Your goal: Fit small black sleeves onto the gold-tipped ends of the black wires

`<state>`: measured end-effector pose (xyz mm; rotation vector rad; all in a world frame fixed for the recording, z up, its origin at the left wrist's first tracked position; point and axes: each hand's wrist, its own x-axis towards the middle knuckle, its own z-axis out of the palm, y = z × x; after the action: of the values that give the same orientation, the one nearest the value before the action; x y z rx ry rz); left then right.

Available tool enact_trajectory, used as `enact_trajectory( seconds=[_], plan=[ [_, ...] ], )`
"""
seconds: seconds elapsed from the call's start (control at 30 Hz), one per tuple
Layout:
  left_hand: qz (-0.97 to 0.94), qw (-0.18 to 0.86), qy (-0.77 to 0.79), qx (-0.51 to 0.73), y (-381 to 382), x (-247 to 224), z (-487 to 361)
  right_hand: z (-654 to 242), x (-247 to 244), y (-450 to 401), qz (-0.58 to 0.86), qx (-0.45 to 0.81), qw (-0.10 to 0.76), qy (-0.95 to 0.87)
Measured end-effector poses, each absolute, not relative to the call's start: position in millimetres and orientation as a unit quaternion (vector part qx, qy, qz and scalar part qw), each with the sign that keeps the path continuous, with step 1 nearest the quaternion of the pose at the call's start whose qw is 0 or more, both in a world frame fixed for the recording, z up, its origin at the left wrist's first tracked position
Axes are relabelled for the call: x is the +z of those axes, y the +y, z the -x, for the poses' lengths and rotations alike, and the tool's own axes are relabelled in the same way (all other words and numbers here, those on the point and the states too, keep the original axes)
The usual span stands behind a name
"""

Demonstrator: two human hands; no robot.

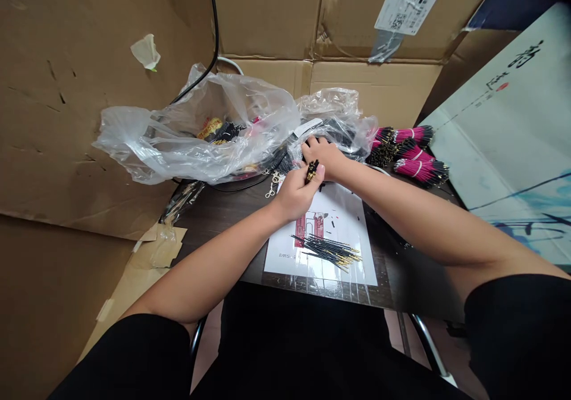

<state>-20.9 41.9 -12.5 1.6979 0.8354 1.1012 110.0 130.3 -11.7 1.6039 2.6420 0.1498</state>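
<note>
in the head view i'm pinching a small black-and-gold wire bundle [312,171] in my left hand [294,196] while my right hand [323,156] is resting spread on black cables [339,131] in a clear plastic bag [254,108], gold-tipped black pins [328,251] lying on a printed sheet [285,263] below.

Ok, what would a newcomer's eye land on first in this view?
Two bare arms meet mid-frame: the left hand pinches a small black-and-gold piece, while the right hand rests on black wires beside a clear plastic bag. To the right lie vivid pink wire bundles with black ends. Below the hands, gold-tipped black wires lie on a printed sheet.
</note>
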Motion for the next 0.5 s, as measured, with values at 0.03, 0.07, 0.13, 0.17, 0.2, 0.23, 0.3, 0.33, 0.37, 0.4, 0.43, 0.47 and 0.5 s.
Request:
enact_trajectory(
  seconds=[0.03,0.07,0.13,0.17,0.2,0.23,0.3,0.33,0.37,0.4,0.43,0.47,0.5],
  plan=[
    [-0.691,0.457,0.336,0.448,42.2,-13.1,20.5,-110.0,-12.1,130.7,-0.519,0.046,0.023,0.853],
    [-0.693,0.456,0.333,0.449,42.4,-13.8,20.1,-109.9,-12.5,131.5,-0.519,0.044,0.023,0.853],
    [-0.693,0.456,0.329,0.451,43.1,-14.7,19.6,-110.0,-13.2,134.6,-0.523,0.040,0.020,0.851],
    [-0.693,0.456,0.328,0.452,43.4,-14.9,19.4,-110.2,-13.7,136.4,-0.528,0.039,0.019,0.848],
    [-0.693,0.457,0.327,0.453,43.6,-15.1,19.3,-110.4,-14.4,138.0,-0.534,0.040,0.016,0.844],
    [-0.692,0.457,0.328,0.453,43.7,-15.0,19.3,-110.5,-15.2,139.2,-0.541,0.042,0.014,0.840],
    [-0.691,0.458,0.327,0.454,43.7,-14.8,19.2,-110.5,-16.9,140.0,-0.554,0.049,0.011,0.831],
    [-0.692,0.458,0.325,0.454,43.7,-14.6,19.1,-110.2,-17.6,139.6,-0.558,0.052,0.012,0.828],
    [-0.693,0.457,0.321,0.455,43.7,-14.5,19.0,-109.8,-18.1,139.0,-0.559,0.053,0.016,0.827],
    [-0.695,0.455,0.319,0.457,43.8,-14.4,18.8,-109.3,-18.3,138.3,-0.558,0.052,0.022,0.828],
    [-0.695,0.452,0.318,0.459,44.0,-14.3,18.7,-108.7,-18.1,137.8,-0.555,0.050,0.030,0.830],
    [-0.695,0.450,0.320,0.461,44.3,-14.3,18.5,-108.1,-17.7,137.7,-0.551,0.049,0.038,0.833],
    [-0.693,0.449,0.323,0.462,44.6,-14.3,18.4,-107.5,-17.0,138.0,-0.546,0.048,0.047,0.835]
  ],
)
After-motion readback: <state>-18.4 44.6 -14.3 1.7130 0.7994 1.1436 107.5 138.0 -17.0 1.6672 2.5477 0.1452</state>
